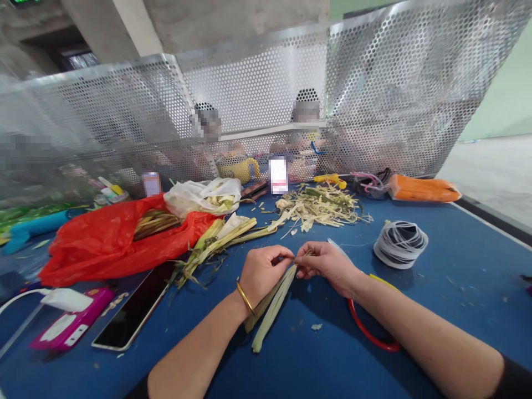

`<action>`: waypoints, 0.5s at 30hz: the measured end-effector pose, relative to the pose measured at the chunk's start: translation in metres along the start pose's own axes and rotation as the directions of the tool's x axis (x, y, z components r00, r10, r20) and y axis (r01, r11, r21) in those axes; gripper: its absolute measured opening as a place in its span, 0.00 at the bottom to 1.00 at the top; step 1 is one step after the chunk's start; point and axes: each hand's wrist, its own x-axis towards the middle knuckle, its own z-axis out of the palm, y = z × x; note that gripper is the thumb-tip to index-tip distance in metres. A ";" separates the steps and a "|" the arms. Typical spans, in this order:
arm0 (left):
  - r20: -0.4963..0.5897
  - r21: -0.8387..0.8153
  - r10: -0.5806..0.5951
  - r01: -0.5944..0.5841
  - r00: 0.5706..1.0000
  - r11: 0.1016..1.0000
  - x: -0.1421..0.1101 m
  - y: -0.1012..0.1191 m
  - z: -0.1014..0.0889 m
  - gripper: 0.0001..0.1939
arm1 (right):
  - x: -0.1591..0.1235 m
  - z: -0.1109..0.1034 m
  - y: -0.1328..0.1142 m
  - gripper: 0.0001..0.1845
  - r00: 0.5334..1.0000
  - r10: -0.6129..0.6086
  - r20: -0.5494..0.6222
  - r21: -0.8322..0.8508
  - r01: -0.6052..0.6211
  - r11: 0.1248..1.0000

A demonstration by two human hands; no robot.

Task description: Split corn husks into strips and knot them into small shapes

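Note:
Folded strips of pale green leaf, which look like corn husk, hang down toward me between my hands. My left hand, with a gold bangle at the wrist, pinches their upper end between thumb and fingers. Close against it, my right hand pinches the same end, where a short brownish tip shows. Any thread at the pinch is too fine to make out. Under my right forearm lies what looks like a pair of scissors, with a red handle loop showing and the middle hidden.
A spool of white cord stands right. Shredded husk is heaped behind my hands. Left are husk stalks, a red plastic bag, a phone and a magenta power bank. A perforated metal screen closes the back; people sit beyond.

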 end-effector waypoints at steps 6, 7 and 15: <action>-0.059 0.146 0.126 -0.116 0.990 0.982 -0.002 -0.002 0.002 0.07 | -0.001 0.003 0.001 0.16 1.000 -0.027 0.006 -0.032 0.027 0.999; -0.075 0.154 0.121 -0.108 0.990 0.982 -0.003 -0.002 0.003 0.07 | -0.001 0.003 0.001 0.16 1.000 -0.030 -0.004 -0.015 0.029 0.999; -0.113 0.133 0.108 -0.093 0.988 0.987 -0.006 0.001 0.008 0.04 | 0.002 -0.002 0.004 0.11 1.000 -0.004 -0.020 0.005 0.004 1.000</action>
